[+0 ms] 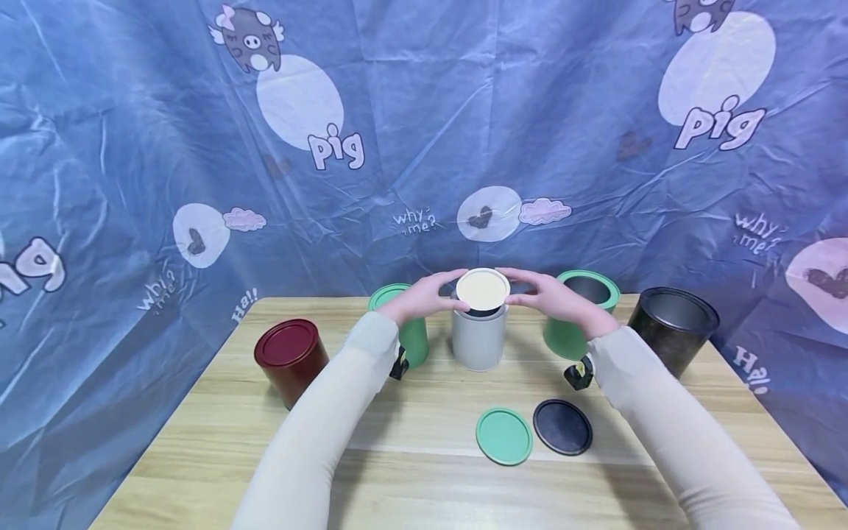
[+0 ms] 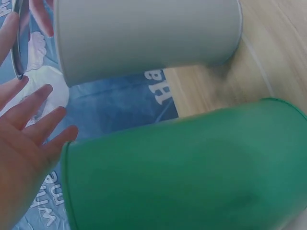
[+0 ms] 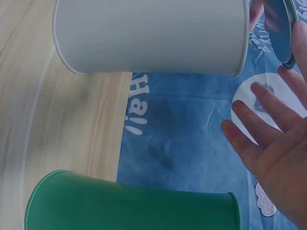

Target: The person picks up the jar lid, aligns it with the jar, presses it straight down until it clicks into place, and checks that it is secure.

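A round cream-white lid [image 1: 483,288] is held just above the open top of a white can [image 1: 478,342], apart from its rim. My left hand [image 1: 425,297] pinches the lid's left edge between thumb and forefinger, and my right hand [image 1: 551,298] pinches the right edge likewise. Seen from the left wrist, the lid [image 2: 19,48] stands off from the can's mouth, and the other left fingers [image 2: 36,108] are spread near a green can [image 2: 182,172]. In the right wrist view the remaining right fingers [image 3: 259,110] are spread too, below the lid [image 3: 280,31].
A lidded dark red can [image 1: 288,361] stands at the left. Right of the white can are an open green can [image 1: 563,335] and an open black can [image 1: 669,335]. A green lid [image 1: 504,436] and a black lid [image 1: 562,427] lie flat in front. Blue cloth [image 1: 424,147] hangs behind.
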`<state>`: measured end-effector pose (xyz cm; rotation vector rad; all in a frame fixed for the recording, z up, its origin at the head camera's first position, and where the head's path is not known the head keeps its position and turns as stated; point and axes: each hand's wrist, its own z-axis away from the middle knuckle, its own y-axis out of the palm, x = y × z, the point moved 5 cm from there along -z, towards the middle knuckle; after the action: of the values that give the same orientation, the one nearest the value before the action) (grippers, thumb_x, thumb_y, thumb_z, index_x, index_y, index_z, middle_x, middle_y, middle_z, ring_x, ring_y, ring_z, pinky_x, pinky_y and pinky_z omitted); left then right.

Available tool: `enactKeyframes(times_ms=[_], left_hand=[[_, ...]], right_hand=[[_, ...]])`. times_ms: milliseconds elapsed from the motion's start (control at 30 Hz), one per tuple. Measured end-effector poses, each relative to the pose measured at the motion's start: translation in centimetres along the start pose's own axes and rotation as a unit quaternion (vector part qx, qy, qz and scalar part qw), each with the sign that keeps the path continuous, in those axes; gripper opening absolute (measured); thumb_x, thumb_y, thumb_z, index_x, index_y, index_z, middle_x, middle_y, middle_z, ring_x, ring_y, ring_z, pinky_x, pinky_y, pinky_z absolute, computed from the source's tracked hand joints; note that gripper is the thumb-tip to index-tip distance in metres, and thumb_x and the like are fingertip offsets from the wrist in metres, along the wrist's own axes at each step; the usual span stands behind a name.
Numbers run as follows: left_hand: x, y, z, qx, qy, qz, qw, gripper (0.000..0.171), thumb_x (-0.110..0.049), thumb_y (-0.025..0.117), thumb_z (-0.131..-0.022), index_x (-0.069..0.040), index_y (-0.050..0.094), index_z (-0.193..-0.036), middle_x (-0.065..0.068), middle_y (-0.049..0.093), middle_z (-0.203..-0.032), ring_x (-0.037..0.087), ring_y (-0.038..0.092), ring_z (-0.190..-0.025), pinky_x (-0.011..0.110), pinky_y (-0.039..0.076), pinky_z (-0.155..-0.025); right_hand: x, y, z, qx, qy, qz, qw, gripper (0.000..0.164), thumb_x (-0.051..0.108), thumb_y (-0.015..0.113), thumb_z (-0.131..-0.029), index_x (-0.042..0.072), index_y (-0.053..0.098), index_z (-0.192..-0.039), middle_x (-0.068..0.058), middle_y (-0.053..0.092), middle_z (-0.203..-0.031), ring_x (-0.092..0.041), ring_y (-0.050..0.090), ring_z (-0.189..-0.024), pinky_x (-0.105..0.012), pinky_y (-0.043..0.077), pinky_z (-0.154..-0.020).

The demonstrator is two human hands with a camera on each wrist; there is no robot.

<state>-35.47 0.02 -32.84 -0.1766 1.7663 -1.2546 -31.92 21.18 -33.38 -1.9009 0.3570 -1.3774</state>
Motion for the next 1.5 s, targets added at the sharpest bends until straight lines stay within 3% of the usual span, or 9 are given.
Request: enactKeyframes(times_ms=[500,900,1500], left_hand=[[1.1,0.7,0.2,0.021,-0.037,-0.007,0.9991,0.079,-0.038,0.073,-0.085,-0.015,0.034,-0.151,0.007,0.038,-0.154,0.024,0.033,-0.143,0.040,0.027,-0.118],[0.9,1.2,0.0,0.045,-0.050,-0.031,0.9972,0.079,-0.038,0.069,-0.088,-0.011,0.031,-0.152,0.008,0.037,-0.155,0.024,0.034,-0.143,0.039,0.028,-0.118],[0.8,1.3,-0.6,0.064,-0.047,-0.060,0.9950,0.073,-0.037,0.067,-0.090,-0.009,0.036,-0.150,0.010,0.045,-0.149,0.024,0.043,-0.138,0.036,0.033,-0.116]], right_hand=[[-1.5,1.4,-0.9,0.015,-0.003,-0.003,1.000,0.061,0.027,0.067,-0.091,0.011,0.044,-0.146,-0.019,0.048,-0.145,-0.038,0.052,-0.127,-0.053,0.044,-0.104],[-2.0,1.9,-0.7,0.023,0.010,-0.023,0.999,0.062,0.026,0.066,-0.092,0.010,0.043,-0.146,-0.020,0.045,-0.147,-0.040,0.052,-0.126,-0.053,0.044,-0.103],[-2.4,2.1,-0.4,0.044,0.034,-0.047,0.997,0.060,0.030,0.062,-0.095,0.010,0.041,-0.147,-0.021,0.040,-0.150,-0.041,0.050,-0.128,-0.054,0.042,-0.105]])
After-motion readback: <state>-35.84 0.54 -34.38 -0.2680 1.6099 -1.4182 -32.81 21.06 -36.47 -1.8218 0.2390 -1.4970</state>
